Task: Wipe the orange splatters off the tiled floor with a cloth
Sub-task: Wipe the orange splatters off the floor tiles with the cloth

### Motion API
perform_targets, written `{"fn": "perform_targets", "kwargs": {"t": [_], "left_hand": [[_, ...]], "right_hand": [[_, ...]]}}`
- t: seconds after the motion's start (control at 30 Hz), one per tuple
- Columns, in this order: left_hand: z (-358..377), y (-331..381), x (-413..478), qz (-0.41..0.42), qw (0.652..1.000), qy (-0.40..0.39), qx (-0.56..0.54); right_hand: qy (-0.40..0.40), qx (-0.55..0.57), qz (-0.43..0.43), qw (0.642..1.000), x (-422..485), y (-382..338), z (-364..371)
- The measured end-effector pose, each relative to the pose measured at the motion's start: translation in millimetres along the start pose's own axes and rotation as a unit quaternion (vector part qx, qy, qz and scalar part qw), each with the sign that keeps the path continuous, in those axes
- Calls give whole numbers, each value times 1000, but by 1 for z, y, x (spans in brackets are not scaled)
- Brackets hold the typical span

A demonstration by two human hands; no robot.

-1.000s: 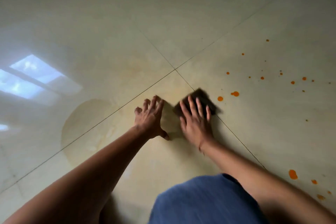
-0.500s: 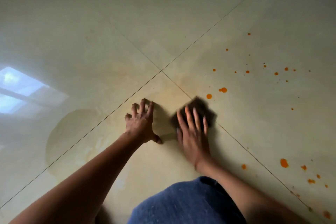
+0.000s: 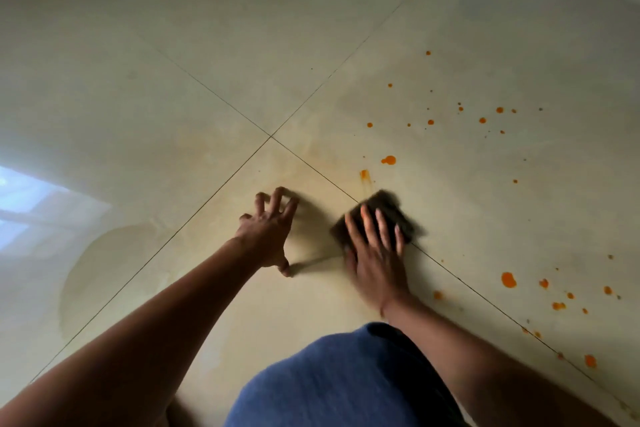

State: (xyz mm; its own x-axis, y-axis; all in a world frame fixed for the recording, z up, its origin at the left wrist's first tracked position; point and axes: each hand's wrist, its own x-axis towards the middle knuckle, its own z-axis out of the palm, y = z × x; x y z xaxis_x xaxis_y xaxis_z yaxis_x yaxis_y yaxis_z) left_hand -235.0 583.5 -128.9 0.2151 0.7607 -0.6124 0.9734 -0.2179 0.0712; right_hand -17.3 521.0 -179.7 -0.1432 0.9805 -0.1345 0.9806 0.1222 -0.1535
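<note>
Right hand (image 3: 375, 250) flat, fingers spread, pressing cloth (image 3: 384, 215) onto floor (image 3: 173, 62) beside splatters (image 3: 388, 160); left hand (image 3: 268, 229) splayed, braced on fingertips

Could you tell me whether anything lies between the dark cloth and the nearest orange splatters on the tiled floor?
Nothing visible does: only bare beige tiled floor separates the dark folded cloth under the right hand from the smeared orange splatter just beyond it.

Bare forearms, no sleeves, blue fabric garment (image 3: 346, 381) over knee
</note>
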Motion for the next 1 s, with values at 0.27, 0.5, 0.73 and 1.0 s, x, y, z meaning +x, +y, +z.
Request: {"fn": "perform_targets", "kwargs": {"t": [0.27,0.5,0.73,1.0], "left_hand": [[7,12,2,-26,999,22,-8],[-1,23,-2,36,998,-16,42],[-60,32,1,44,998,5,34],[-91,21,71,110,987,3,115]], "right_hand": [[-4,-2,-15,1000,-40,15,1],[0,16,35,999,8,16,-2],[-55,14,-18,998,-2,33,-23],[-32,8,-22,999,13,16,-19]]}}
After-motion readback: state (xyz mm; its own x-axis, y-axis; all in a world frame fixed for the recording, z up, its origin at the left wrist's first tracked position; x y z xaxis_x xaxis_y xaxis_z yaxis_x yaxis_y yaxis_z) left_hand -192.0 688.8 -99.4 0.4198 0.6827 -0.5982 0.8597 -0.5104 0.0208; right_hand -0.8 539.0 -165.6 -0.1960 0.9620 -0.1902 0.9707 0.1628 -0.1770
